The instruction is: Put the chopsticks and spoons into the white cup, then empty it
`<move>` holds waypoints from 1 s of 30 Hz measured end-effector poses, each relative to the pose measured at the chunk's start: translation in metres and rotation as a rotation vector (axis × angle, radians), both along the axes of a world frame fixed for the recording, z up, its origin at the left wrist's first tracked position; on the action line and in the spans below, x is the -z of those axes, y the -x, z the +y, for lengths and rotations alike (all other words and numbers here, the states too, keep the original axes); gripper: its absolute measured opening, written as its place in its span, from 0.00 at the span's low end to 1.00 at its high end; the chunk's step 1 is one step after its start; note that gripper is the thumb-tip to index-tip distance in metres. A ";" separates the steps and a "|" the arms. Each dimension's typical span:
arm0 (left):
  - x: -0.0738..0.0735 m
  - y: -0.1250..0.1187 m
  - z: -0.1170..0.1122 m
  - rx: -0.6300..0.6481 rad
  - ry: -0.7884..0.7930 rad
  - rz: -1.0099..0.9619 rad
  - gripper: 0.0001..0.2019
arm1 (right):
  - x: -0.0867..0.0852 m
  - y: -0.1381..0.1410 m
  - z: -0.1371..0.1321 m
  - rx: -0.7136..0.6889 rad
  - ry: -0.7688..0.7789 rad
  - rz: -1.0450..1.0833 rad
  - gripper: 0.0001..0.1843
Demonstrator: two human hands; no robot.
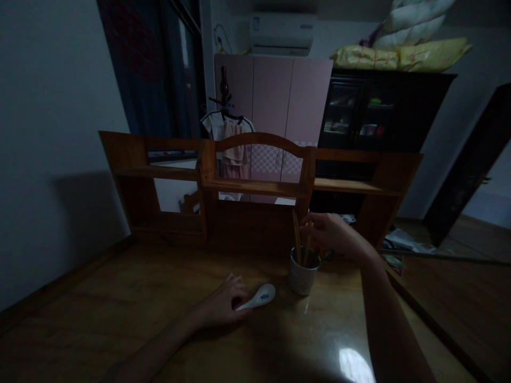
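My left hand [227, 300] rests low over the desk, its fingers closed on the handle of a white soup spoon [261, 296] with a blue mark in its bowl. To the right stands a pale cup [302, 276] with several chopsticks [297, 242] upright in it. Above the cup's rim, my right hand [325, 231] pinches the upper part of one or more chopsticks, whose lower ends are inside the cup. Other utensils in the cup are too dark to make out.
A wooden shelf unit [255, 186] rises along the back of the wooden desk [159, 298]. A white wall [51, 159] borders the left side. Behind are a pink wardrobe [271, 101], a dark cabinet [387, 106] and a coat stand with clothes [229, 127].
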State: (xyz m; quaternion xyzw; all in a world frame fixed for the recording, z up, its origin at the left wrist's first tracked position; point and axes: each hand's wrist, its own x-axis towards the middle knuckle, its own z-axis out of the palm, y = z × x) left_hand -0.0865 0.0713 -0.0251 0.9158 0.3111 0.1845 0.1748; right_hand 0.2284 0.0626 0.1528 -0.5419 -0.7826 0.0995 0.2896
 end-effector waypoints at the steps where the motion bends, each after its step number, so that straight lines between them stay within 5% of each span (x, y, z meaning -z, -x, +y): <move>1: 0.001 0.001 0.000 -0.002 -0.012 -0.007 0.13 | 0.000 -0.002 0.000 0.002 -0.016 -0.004 0.11; 6: -0.002 0.000 0.000 -0.011 -0.158 -0.011 0.12 | -0.002 0.007 -0.005 0.030 -0.043 -0.015 0.11; 10: -0.002 -0.005 0.002 0.022 -0.293 0.037 0.16 | 0.003 0.039 -0.009 -0.075 -0.080 -0.086 0.10; 16: 0.018 -0.007 0.018 -0.106 -0.368 -0.023 0.17 | 0.035 0.083 -0.002 -0.294 0.107 -0.256 0.12; 20: 0.020 -0.001 0.024 -0.150 -0.537 -0.084 0.17 | 0.051 0.089 0.003 -0.273 0.046 -0.362 0.23; 25: 0.009 0.006 0.012 -0.215 -0.710 -0.148 0.15 | 0.037 0.085 0.002 -0.381 0.133 -0.234 0.19; 30: 0.006 0.007 0.004 -0.158 -0.633 -0.191 0.12 | 0.016 0.074 -0.004 -0.550 0.305 -0.026 0.13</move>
